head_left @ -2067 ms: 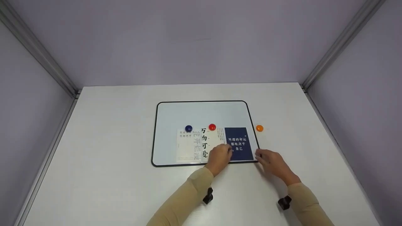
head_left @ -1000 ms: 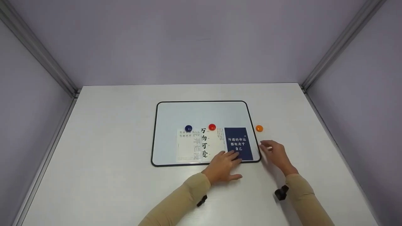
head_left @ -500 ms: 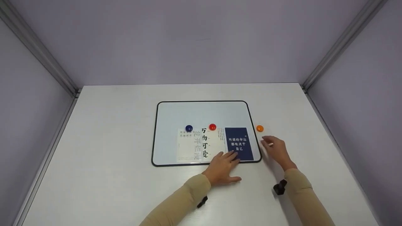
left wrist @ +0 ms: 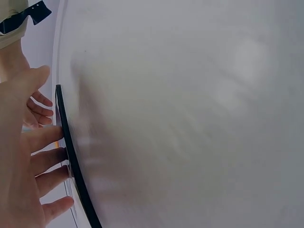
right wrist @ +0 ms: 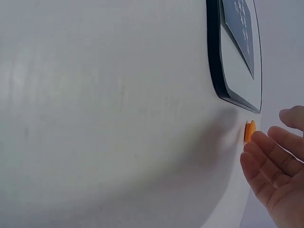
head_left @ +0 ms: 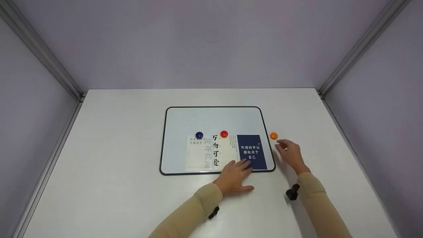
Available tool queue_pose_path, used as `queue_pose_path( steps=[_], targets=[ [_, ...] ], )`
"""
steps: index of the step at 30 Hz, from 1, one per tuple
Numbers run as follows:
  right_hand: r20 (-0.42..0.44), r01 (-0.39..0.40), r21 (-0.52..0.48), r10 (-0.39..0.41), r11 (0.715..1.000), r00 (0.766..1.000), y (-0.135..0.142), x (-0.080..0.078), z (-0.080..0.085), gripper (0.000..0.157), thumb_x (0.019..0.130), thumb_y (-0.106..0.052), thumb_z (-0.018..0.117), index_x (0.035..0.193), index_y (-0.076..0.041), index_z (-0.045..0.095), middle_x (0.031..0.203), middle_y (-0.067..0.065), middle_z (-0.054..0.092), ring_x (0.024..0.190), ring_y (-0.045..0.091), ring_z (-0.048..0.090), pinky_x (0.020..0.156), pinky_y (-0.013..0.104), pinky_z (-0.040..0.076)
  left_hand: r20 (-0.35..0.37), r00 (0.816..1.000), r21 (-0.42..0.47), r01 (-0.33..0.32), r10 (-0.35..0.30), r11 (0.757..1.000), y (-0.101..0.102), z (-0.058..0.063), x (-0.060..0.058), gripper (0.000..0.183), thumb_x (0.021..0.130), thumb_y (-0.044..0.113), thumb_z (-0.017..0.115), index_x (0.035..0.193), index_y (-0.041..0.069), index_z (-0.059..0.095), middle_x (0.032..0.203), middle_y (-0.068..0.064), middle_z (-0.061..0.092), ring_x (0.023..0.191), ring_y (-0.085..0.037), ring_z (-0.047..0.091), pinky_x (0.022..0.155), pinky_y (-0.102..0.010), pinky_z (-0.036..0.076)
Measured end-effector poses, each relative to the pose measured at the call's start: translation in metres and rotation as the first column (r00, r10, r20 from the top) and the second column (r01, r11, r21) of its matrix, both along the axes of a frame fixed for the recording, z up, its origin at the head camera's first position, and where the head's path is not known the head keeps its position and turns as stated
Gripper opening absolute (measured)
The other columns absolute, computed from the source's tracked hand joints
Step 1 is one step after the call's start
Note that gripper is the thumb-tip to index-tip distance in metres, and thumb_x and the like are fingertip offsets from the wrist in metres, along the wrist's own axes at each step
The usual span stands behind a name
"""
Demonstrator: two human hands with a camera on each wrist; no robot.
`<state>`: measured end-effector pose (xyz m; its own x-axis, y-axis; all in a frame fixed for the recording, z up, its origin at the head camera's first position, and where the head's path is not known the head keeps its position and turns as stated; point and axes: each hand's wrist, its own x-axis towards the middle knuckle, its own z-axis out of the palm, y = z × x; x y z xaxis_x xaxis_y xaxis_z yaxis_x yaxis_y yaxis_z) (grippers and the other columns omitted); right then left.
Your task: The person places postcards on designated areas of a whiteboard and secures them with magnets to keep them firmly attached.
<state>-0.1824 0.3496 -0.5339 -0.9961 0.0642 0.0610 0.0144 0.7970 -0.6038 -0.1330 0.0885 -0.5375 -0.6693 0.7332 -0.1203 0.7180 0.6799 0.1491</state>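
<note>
My left hand (head_left: 233,177) lies with spread, straight fingers on the lower edge of a dark blue card (head_left: 251,148) with white characters. That card rests at the right of a black-framed whiteboard (head_left: 211,119). Just off the board's right side, my right hand (head_left: 291,155) hovers, fingers loosely bent and holding nothing. Its fingertips are close to an orange round magnet (head_left: 274,136) on the table, apart from it in the right wrist view. A dark blue magnet (head_left: 199,135) and a red magnet (head_left: 224,134) sit at the top edges of two pale cards.
The two pale cards, a left one (head_left: 198,155) and a middle one (head_left: 228,148), lie side by side on the board. White table (head_left: 115,148) surrounds it, with grey walls (head_left: 211,43) behind and at both sides.
My left hand has gone from curled fingers over the blue card to spread fingers on its lower edge. My right hand has left the board's corner and moved up toward the orange magnet.
</note>
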Motion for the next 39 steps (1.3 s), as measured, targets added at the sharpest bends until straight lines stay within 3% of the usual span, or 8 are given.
queue_pose_path(
  steps=[5,14,22,29,39],
  targets=[
    [-0.006,0.015,0.025,-0.015,1.0,1.0,0.001,-0.006,0.001,0.028,0.094,-0.01,0.058,0.115,0.008,0.063,0.097,0.025,0.068,0.089,0.032,0.063,0.077,0.035,0.05,0.005,1.0,0.006,0.0,0.0,1.0,0.0,0.001,0.0,0.072,0.088,0.069,0.045,0.145,0.023,0.044,0.158,0.001,0.035,0.147,-0.018,0.034,0.119,-0.039,0.033],
    [0.051,0.054,0.022,-0.055,0.998,0.997,0.004,-0.017,0.002,0.03,0.094,-0.011,0.057,0.117,0.009,0.061,0.099,0.027,0.065,0.089,0.032,0.059,0.08,0.04,0.049,-0.012,1.0,-0.001,0.0,0.0,1.0,-0.001,0.001,0.0,0.073,0.088,0.07,0.045,0.144,0.024,0.045,0.157,0.001,0.036,0.146,-0.018,0.036,0.118,-0.039,0.035],
    [0.018,0.075,0.023,-0.075,0.997,0.997,0.007,-0.023,-0.002,0.03,0.092,-0.012,0.06,0.113,0.01,0.063,0.085,0.024,0.065,0.071,0.021,0.053,0.061,0.023,0.04,-0.017,1.0,0.015,-0.001,0.001,1.0,0.001,0.001,0.0,0.071,0.087,0.068,0.048,0.143,0.023,0.047,0.156,0.0,0.039,0.145,-0.018,0.038,0.116,-0.039,0.037],
    [0.069,0.11,-0.01,-0.109,0.994,0.992,0.005,-0.025,-0.002,0.034,0.093,-0.016,0.061,0.116,0.009,0.062,0.078,0.014,0.059,0.065,0.015,0.046,0.057,0.022,0.037,-0.002,1.0,0.014,-0.016,0.016,1.0,0.002,0.001,-0.001,0.072,0.087,0.068,0.048,0.143,0.023,0.047,0.156,0.001,0.038,0.145,-0.018,0.037,0.117,-0.04,0.036],
    [0.12,0.148,0.016,-0.149,0.989,0.982,0.002,-0.034,-0.004,0.042,0.093,-0.02,0.061,0.124,0.007,0.058,0.092,0.023,0.063,0.076,0.022,0.052,0.061,0.023,0.038,0.017,1.0,0.015,-0.023,0.023,1.0,0.002,0.001,-0.001,0.071,0.087,0.068,0.049,0.143,0.024,0.046,0.157,0.001,0.037,0.146,-0.018,0.036,0.118,-0.04,0.035]
  ],
)
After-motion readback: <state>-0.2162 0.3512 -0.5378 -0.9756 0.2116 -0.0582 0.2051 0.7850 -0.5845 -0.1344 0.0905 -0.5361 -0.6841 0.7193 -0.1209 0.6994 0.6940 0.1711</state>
